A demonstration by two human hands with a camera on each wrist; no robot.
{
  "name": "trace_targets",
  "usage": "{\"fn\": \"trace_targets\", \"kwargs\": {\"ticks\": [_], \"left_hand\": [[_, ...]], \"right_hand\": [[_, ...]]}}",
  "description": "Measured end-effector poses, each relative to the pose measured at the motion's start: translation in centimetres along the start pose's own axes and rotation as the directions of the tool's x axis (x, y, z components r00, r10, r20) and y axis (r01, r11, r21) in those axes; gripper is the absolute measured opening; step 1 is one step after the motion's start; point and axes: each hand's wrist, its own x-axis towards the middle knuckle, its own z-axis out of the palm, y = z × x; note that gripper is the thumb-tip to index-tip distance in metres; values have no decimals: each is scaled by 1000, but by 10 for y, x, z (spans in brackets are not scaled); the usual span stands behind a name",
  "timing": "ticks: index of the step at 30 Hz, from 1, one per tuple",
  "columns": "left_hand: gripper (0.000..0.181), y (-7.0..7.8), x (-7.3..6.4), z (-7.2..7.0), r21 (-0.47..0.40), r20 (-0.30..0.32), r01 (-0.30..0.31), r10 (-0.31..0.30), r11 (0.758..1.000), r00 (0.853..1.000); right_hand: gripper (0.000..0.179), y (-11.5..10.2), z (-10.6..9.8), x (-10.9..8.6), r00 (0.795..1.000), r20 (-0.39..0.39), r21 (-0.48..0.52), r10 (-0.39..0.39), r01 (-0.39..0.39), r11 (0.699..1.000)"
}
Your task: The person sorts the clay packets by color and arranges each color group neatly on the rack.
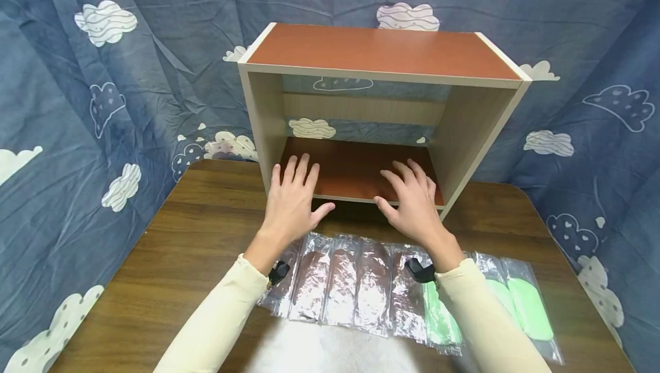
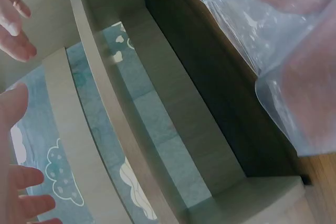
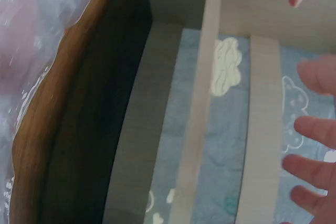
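Both hands reach toward a small open-fronted shelf cabinet [image 1: 384, 52] with a reddish-brown top and pale wooden sides. The left hand [image 1: 290, 204] is spread, palm down, in front of the cabinet's middle shelf [image 1: 350, 167] near its left side. Toward the right side of that shelf, the right hand [image 1: 412, 201] has its fingers apart and slightly bent. Neither hand holds anything. In the wrist views, the left fingers [image 2: 39, 203] and right fingers [image 3: 315, 129] appear apart from the shelf board. Whether any fingertip touches the shelf in the head view, I cannot tell.
Several clear packets with brown contents [image 1: 340, 287] lie in a row on the wooden table [image 1: 170, 258] below the forearms. Packets with green contents [image 1: 531, 307] continue the row to the right. A blue cloud-patterned cloth [image 1: 170, 46] hangs behind and at both sides.
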Motion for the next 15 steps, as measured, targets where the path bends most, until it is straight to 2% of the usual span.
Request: {"fn": "trace_targets", "kwargs": {"ticks": [3, 7, 11, 15], "left_hand": [[81, -6, -2, -3, -6, -71, -39, 38, 999, 997], [72, -13, -5, -4, 19, -162, -75, 77, 997, 984], [68, -18, -8, -4, 35, -181, -103, 107, 994, 978], [62, -25, -12, -7, -2, -190, -158, 155, 987, 970]], "right_hand": [[47, -3, -4, 1, 999, -37, 74, -2, 5, 997], [41, -4, -8, 2, 997, -75, 108, -13, 21, 994], [38, -3, -12, 0, 997, -77, 119, -15, 24, 993], [35, -1, -18, -6, 997, -74, 139, -32, 42, 989]]}}
